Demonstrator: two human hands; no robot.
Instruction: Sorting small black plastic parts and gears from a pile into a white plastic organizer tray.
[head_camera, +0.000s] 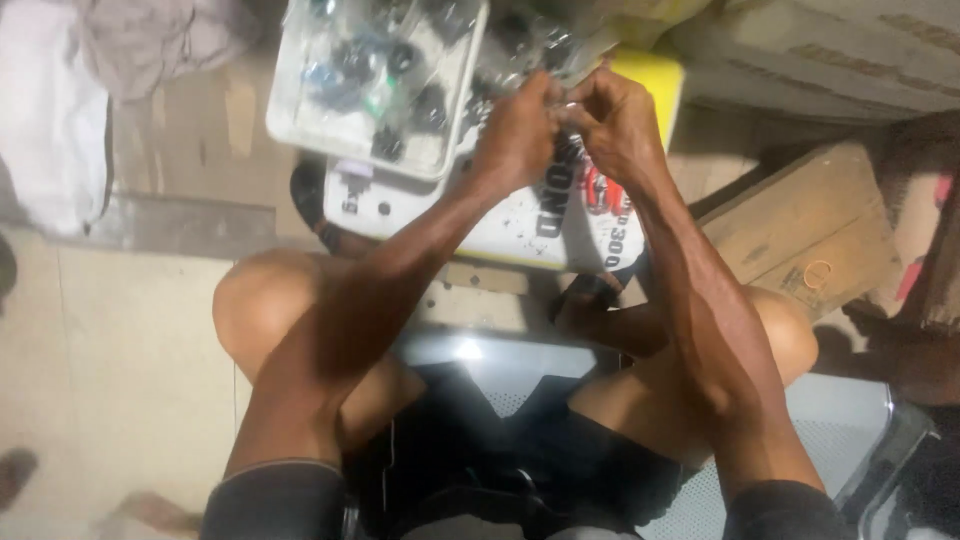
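1. While the person sits on a metal chair (850, 420), a white printed container (500, 225) stands between the knees on the tiled floor (120, 350).
2. A wooden box (810, 225) lies just right of the container.
3. A white tray (375, 85) of dark and clear small parts rests on the container's top.
4. Left hand (515, 135) and right hand (615, 125) meet, fingers pinched together on a small clear part (568, 103), too blurred to name, beside the tray.

Left hand (518, 135), right hand (615, 125) pinched together
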